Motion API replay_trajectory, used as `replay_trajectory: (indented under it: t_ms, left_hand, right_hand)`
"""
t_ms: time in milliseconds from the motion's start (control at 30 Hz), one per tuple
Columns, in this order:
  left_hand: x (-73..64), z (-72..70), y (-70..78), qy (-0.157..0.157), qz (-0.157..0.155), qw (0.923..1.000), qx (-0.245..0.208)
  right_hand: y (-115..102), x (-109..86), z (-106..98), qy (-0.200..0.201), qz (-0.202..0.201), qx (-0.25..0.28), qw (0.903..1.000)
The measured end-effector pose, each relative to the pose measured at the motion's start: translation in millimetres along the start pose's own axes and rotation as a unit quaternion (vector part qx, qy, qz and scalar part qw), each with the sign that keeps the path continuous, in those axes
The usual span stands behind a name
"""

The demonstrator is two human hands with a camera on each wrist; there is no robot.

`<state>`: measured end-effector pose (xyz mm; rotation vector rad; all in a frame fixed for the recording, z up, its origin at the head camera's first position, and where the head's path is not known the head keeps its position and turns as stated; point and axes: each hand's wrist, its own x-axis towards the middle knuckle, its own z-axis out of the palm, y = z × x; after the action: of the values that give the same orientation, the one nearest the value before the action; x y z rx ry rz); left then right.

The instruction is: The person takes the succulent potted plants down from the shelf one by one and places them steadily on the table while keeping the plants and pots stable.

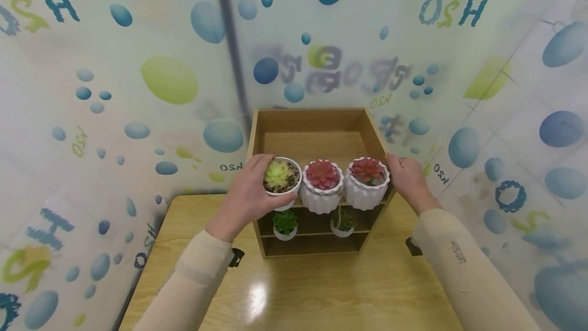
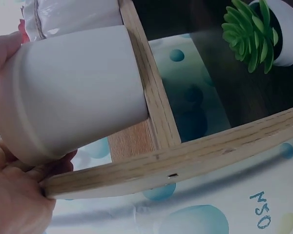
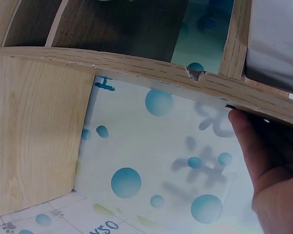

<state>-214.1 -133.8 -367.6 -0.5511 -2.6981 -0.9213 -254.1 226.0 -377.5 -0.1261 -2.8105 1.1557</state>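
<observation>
My left hand (image 1: 248, 188) holds a white pot (image 2: 78, 87) with a yellow-green succulent (image 1: 279, 175), thumb and fingers on opposite sides of its rim. The pot's base is right at a divider of the wooden shelf unit (image 1: 317, 255). To its right stand two white fluted pots with red succulents, one in the middle (image 1: 321, 201) and one by the right panel (image 1: 365, 193). My right hand (image 1: 409, 180) rests against the unit's right side panel near its upper part. In the right wrist view, the thumb (image 3: 249, 141) touches the panel's outer face; the other fingers lie in shadow.
Lower in the unit sit two small white pots with green plants, one left (image 1: 286, 226) and one right (image 1: 343, 223). The unit stands on a light wooden table (image 1: 294, 290). Behind and beside it hang curtains (image 1: 170, 80) printed with blue and green spots.
</observation>
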Motion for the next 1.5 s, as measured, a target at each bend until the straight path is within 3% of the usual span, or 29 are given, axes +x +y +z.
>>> replay_trajectory:
  t_ms: [233, 500, 1067, 1500]
  left_hand:
    - [-5.9, 1.9, 3.5, 0.012, -0.009, 0.9999, -0.005]
    - [-13.8, 3.7, 4.4, 0.042, 0.015, 0.9989, -0.011]
    - [-30.8, 3.2, 7.2, 0.053, 0.032, 0.9976, -0.033]
    - [-44.0, 10.8, 3.2, 0.098, 0.054, 0.9913, -0.069]
  right_hand:
    - [2.6, 0.9, 1.4, 0.001, -0.002, 0.0, 1.0]
    - [3.3, 1.1, 1.4, 0.006, -0.008, -0.001, 1.0]
    - [3.8, 1.0, 1.1, 0.009, -0.016, -0.01, 0.9998]
    - [4.0, 0.9, 1.0, 0.023, -0.028, -0.002, 0.9993]
